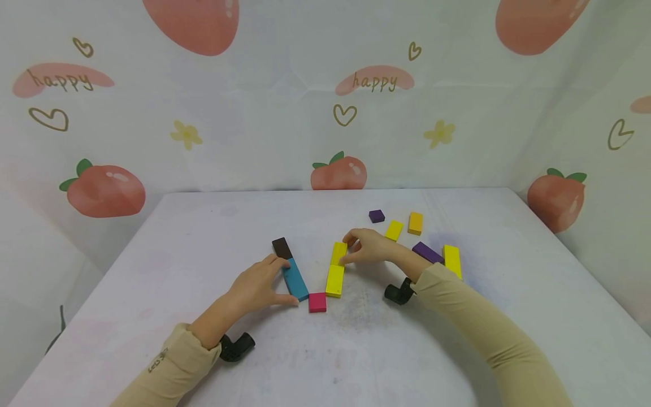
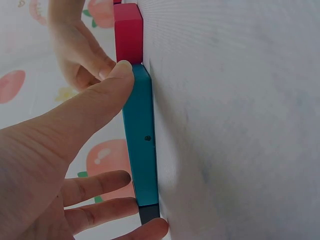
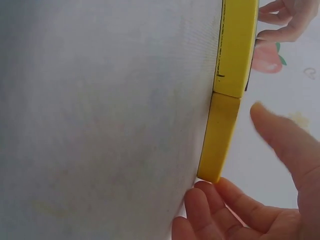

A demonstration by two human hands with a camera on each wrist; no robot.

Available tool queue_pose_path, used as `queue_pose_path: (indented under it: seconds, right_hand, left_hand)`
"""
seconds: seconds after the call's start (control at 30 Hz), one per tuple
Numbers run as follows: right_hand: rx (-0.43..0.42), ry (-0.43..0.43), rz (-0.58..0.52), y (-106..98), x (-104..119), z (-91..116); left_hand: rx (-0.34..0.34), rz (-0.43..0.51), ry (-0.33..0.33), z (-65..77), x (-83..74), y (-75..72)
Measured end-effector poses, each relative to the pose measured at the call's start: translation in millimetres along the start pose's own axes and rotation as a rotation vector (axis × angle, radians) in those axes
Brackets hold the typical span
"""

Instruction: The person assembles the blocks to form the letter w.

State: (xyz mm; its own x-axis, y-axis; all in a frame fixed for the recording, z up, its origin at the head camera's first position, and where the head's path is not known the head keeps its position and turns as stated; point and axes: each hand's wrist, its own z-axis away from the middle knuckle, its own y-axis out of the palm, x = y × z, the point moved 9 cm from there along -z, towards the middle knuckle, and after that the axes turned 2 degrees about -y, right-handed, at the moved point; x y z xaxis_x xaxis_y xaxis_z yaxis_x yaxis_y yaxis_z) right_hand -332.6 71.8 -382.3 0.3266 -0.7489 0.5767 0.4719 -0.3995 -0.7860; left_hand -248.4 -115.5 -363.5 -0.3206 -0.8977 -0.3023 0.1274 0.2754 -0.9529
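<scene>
A blue block (image 1: 295, 280) lies end to end with a black block (image 1: 282, 247) beyond it. My left hand (image 1: 254, 285) reaches along this pair, thumb (image 2: 122, 70) at the blue block's near end and spread fingers by the black one. A crimson block (image 1: 317, 303) sits at the near end, between the blue block and a yellow block (image 1: 334, 281). Past that yellow block, a second yellow block (image 3: 219, 135) continues the line. My right hand (image 1: 371, 246) is beside this second block, fingertips right at its far end and thumb apart from its side.
Right of the lines lie a small purple block (image 1: 377, 216), a yellow block (image 1: 394, 230), an orange block (image 1: 415, 223), a long purple block (image 1: 427, 252) and a long yellow block (image 1: 451, 260). A printed cloth (image 1: 274, 113) hangs behind the white table (image 1: 325, 362).
</scene>
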Motion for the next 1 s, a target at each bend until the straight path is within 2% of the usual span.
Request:
queue_pose_path:
  seconds: [1.0]
  right_hand:
    - [-0.011,-0.017,-0.010,0.7,-1.0,-2.9]
  left_hand:
    - [-0.003,0.004,0.006,0.3,-0.8,-1.0]
